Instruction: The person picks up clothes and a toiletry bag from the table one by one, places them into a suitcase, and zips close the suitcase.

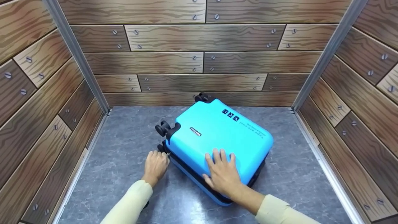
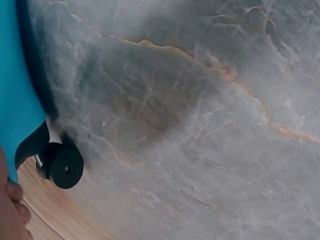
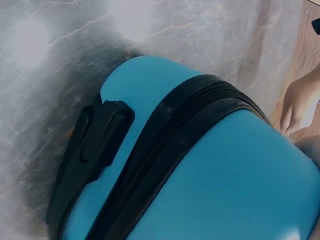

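Observation:
A bright blue hard-shell suitcase (image 1: 217, 133) lies flat on its side, turned at an angle. My right hand (image 1: 224, 174) rests on its top shell near the front edge, fingers spread. At the left front corner, beside the black wheels (image 1: 162, 128), the curled fingers of my left hand (image 1: 156, 165) pinch the zipper pull (image 1: 168, 154), mostly hidden by them. The black zipper (image 3: 145, 160) runs shut around the side in the right wrist view. A black handle (image 3: 95, 145) shows on the suitcase's end there. One wheel (image 2: 66, 167) appears in the left wrist view.
The suitcase lies on a grey marbled floor (image 1: 130, 133). Wood-plank patterned walls stand at the back (image 1: 202, 84), left (image 1: 46, 137) and right (image 1: 351, 133). Metal strips (image 1: 326, 174) run along the floor's sides.

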`<state>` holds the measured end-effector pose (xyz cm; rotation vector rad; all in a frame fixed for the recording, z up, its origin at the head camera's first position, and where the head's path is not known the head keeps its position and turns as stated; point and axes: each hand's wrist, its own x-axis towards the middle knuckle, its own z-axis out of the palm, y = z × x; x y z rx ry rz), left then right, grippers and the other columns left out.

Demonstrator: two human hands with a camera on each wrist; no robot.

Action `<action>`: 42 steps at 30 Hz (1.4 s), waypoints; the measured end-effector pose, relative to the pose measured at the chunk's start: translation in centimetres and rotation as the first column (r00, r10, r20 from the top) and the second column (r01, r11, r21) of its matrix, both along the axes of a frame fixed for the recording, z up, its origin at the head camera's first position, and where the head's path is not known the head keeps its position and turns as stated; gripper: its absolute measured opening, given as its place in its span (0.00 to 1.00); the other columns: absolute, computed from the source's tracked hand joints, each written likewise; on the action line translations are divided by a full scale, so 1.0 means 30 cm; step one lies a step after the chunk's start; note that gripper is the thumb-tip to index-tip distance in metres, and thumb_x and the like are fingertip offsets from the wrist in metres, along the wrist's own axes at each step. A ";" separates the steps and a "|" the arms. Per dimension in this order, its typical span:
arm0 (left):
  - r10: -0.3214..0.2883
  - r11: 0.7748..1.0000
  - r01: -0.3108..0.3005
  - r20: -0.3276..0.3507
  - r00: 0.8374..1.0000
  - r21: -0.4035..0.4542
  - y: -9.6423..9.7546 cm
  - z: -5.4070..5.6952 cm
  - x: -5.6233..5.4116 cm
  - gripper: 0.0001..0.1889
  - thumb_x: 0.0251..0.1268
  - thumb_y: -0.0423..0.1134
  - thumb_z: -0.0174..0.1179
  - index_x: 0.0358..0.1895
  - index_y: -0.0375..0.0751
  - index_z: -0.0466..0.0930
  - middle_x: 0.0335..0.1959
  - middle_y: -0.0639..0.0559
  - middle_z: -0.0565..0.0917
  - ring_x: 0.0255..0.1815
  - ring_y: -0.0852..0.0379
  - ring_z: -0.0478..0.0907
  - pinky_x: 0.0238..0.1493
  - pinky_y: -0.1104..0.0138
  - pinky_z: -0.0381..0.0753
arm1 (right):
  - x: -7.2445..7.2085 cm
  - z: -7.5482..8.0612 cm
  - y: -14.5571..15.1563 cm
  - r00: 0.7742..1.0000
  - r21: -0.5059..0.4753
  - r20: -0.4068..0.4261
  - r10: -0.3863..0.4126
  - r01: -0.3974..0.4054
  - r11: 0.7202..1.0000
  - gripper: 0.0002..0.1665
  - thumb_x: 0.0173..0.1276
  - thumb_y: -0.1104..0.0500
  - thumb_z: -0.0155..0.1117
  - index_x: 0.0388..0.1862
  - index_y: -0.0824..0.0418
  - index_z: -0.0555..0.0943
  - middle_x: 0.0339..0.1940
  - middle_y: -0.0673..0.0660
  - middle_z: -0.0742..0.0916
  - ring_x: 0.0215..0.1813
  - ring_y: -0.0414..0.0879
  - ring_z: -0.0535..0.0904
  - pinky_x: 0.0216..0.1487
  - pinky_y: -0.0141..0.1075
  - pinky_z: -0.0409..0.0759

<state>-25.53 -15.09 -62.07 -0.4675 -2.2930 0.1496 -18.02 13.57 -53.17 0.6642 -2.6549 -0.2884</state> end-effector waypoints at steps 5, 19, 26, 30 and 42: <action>-0.169 0.986 0.168 -0.042 0.985 -0.019 -0.008 -0.016 0.067 0.13 0.52 0.41 0.63 0.18 0.42 0.70 0.14 0.49 0.71 0.20 0.49 0.68 0.28 0.60 0.64 | -0.026 0.008 0.113 0.994 -0.059 0.031 0.109 -0.107 0.993 0.43 0.60 0.27 0.58 0.64 0.51 0.66 0.62 0.61 0.70 0.61 0.58 0.66 0.57 0.57 0.69; -0.339 0.940 0.341 0.063 0.939 -0.027 0.191 -0.043 0.217 0.11 0.60 0.46 0.58 0.23 0.46 0.73 0.17 0.55 0.74 0.25 0.56 0.73 0.32 0.63 0.74 | -0.190 -0.021 0.469 0.980 -0.170 -0.097 0.175 -0.190 0.967 0.53 0.53 0.12 0.43 0.55 0.54 0.70 0.47 0.61 0.72 0.46 0.57 0.67 0.45 0.52 0.67; -0.294 0.955 0.295 -0.051 0.954 0.013 0.257 -0.057 0.216 0.12 0.57 0.44 0.55 0.19 0.47 0.71 0.14 0.54 0.72 0.22 0.54 0.71 0.28 0.63 0.72 | -0.213 -0.028 0.439 0.989 -0.225 -0.089 0.117 -0.135 0.965 0.53 0.54 0.14 0.45 0.54 0.58 0.70 0.47 0.63 0.72 0.47 0.58 0.66 0.45 0.54 0.65; -0.294 0.955 0.296 -0.076 0.953 0.007 0.255 -0.056 0.212 0.12 0.58 0.44 0.52 0.19 0.47 0.71 0.14 0.54 0.72 0.21 0.54 0.71 0.27 0.63 0.71 | -0.181 -0.039 0.266 0.998 -0.258 -0.048 0.051 -0.062 0.964 0.51 0.55 0.15 0.47 0.53 0.59 0.69 0.48 0.63 0.71 0.47 0.58 0.65 0.47 0.53 0.65; -0.293 0.955 0.290 -0.049 0.955 -0.062 0.271 -0.060 0.208 0.11 0.54 0.49 0.58 0.23 0.47 0.75 0.18 0.55 0.75 0.25 0.55 0.73 0.29 0.63 0.71 | -0.161 -0.012 -0.159 0.995 -0.255 0.033 -0.090 0.095 0.962 0.53 0.58 0.16 0.43 0.62 0.56 0.71 0.58 0.63 0.74 0.60 0.59 0.68 0.61 0.58 0.65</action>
